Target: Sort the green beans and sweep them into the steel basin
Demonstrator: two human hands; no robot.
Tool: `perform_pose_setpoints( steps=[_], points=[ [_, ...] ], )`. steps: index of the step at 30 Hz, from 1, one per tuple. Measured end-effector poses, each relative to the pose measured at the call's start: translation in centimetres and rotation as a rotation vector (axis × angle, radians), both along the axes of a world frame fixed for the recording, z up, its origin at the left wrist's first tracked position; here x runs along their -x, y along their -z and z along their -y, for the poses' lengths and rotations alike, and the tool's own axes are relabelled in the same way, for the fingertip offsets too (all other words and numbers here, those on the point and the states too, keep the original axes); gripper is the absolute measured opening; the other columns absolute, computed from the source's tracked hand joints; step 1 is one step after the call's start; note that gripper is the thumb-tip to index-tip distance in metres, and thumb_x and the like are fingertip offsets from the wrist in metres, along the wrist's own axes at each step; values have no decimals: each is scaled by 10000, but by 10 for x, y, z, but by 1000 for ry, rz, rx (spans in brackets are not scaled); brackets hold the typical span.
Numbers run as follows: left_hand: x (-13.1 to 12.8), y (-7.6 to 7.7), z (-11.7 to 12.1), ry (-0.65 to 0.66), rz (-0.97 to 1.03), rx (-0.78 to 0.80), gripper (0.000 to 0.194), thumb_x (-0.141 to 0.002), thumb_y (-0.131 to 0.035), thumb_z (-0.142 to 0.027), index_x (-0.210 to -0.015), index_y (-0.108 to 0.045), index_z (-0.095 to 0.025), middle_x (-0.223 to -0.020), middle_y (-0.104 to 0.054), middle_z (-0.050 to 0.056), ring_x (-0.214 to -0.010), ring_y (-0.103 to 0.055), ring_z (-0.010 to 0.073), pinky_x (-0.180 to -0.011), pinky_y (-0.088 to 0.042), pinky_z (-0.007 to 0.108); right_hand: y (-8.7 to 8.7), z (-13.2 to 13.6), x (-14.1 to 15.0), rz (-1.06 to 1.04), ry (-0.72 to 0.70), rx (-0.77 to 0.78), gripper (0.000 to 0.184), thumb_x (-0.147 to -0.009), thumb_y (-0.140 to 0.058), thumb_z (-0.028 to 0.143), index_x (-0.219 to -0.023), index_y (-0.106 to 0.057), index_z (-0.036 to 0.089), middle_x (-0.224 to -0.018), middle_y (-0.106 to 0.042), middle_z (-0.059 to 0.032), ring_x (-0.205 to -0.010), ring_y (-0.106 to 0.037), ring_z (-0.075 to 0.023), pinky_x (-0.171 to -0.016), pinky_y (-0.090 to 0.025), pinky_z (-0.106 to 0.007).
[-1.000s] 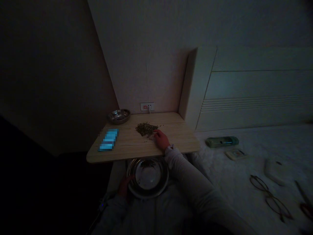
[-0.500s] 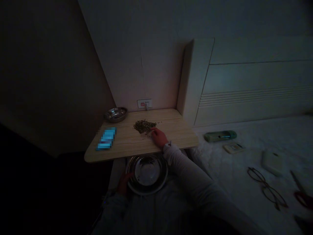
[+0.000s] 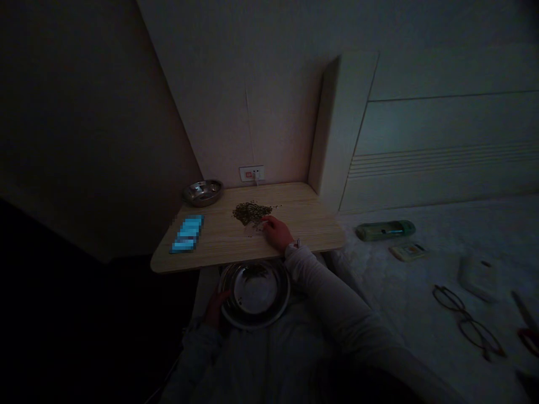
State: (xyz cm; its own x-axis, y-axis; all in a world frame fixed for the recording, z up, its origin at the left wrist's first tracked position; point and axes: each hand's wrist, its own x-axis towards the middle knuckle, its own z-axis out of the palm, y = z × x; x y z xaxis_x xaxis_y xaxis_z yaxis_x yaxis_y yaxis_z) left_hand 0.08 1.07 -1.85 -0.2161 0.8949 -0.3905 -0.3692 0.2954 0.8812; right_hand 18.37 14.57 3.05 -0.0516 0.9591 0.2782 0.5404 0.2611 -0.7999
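A loose pile of small dark-green beans or seeds (image 3: pixel 251 212) lies on the wooden tabletop (image 3: pixel 219 238). My right hand (image 3: pixel 278 234) is at the near right edge of the pile, thumb and fingers drawn together. A pale, see-through patch (image 3: pixel 252 228) shows beside its fingertips; in this dim light I cannot tell whether it is a thin clear piece in the fingers. Below the table edge, a wide metal basin (image 3: pixel 255 322) rests on my lap with a few dark bits inside. My left hand (image 3: pixel 217 307) grips its left rim.
A smaller metal bowl (image 3: pixel 202 193) stands at the table's back left, with a lit phone (image 3: pixel 187 234) nearer. On the bed to the right lie a green case (image 3: pixel 385 230), a small card-like item (image 3: pixel 408 251), a white box (image 3: pixel 479 278), glasses (image 3: pixel 465 318) and scissors (image 3: pixel 526 320).
The right hand has shifted slightly along the near edge of the pile, and the pale patch by its fingertips shows more. My left hand stays on the basin rim. The view has tilted a little.
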Motion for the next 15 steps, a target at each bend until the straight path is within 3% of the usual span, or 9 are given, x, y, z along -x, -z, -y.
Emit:
perform_pose_setpoints(
  steps=[5,15],
  points=[
    [-4,-10,4,-54,-7,64,60,-451,-608,-208,-453,-548,-210,-594,-642,58,-853,-586,300,-759,-438,377,0,2,0,-4,5,-2,283,-746,-401,213,-959,-587,220,-801,-618,-24,-728,-533,-151,-699,-402,-271],
    [-2,-8,2,-25,35,6,62,-451,-628,-196,-470,-572,-218,-655,-673,31,-811,-604,266,-741,-459,340,2,1,-2,-66,2,22,288,-723,-403,230,-925,-605,194,-708,-594,-10,-648,-509,-137,-650,-400,-259]
  ],
)
